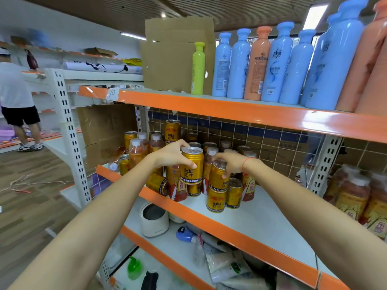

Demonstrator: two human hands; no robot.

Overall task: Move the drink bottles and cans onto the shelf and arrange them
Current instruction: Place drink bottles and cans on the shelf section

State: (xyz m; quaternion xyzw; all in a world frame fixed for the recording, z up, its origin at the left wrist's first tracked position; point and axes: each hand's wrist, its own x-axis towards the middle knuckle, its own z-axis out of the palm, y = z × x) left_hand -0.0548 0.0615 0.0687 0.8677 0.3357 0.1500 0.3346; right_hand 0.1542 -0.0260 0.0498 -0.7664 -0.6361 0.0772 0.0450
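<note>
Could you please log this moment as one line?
left hand: holds upright can | right hand: holds tilted can | place: middle shelf

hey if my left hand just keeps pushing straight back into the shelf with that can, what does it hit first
Likely the gold cans standing right behind the gold can your left hand grips; the tall stacked can sits further back. Depth is hard to judge from this one view.

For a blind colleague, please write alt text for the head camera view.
Two bare hands each hold a gold can on a middle shelf: the left hand grips an upright can, the right hand a tilted can. More cans and tea bottles stand around; shampoo bottles line the shelf above.
</note>
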